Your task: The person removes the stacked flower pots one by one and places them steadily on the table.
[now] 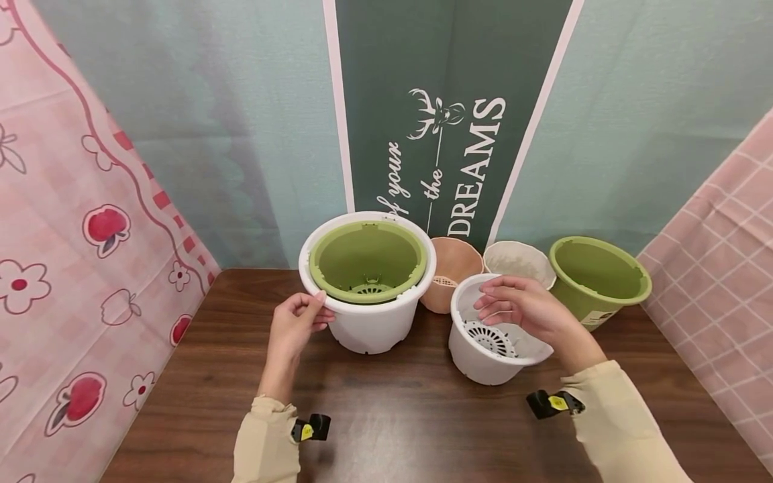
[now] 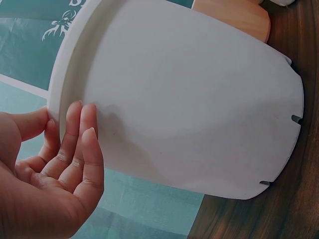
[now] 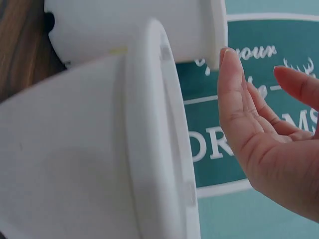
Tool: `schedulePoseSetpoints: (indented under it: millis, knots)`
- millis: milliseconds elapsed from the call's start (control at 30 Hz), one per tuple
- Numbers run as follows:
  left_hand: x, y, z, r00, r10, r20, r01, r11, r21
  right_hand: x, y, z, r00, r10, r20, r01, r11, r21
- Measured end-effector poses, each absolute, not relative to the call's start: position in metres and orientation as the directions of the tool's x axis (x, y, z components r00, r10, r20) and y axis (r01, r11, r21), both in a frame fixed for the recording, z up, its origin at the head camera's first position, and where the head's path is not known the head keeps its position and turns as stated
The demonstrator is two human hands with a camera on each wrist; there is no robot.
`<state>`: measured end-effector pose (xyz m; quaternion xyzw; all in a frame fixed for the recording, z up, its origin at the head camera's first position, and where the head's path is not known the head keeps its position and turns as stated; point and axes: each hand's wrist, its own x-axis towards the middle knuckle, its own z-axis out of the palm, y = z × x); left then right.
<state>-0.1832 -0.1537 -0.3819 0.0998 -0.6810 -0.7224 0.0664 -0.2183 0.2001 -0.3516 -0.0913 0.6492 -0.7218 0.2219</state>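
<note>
My left hand (image 1: 296, 327) pinches the near-left rim of a large white plastic flowerpot (image 1: 368, 332) between thumb and fingers. Inside that pot sits a green flowerpot (image 1: 370, 258) with a slotted bottom. In the left wrist view the thumb lies on the rim and the other fingers reach along the white wall (image 2: 189, 99). My right hand (image 1: 524, 310) hovers above a smaller white flowerpot (image 1: 483, 365), fingers extended and holding nothing. That smaller pot has a slotted round grid in its bottom. The right wrist view shows the hand (image 3: 271, 137) apart from its rim.
Behind the smaller white pot stand a peach pot (image 1: 453, 258), a cream pot (image 1: 521, 261) and another green pot (image 1: 598, 275) with a label. The wooden table (image 1: 386, 416) meets a teal printed cloth (image 1: 272, 134) at the back. Patterned pink cloths hang at both sides.
</note>
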Motion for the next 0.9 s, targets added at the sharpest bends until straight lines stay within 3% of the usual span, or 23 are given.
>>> schedulePoseSetpoints:
  millis: [900]
  knots:
    - [-0.184, -0.155, -0.383, -0.971, -0.234, -0.055, -0.043, -0.056, 0.998, -0.238, 0.136, -0.358, -0.858, -0.459, -0.232, 0.299, -0.078, -0.951]
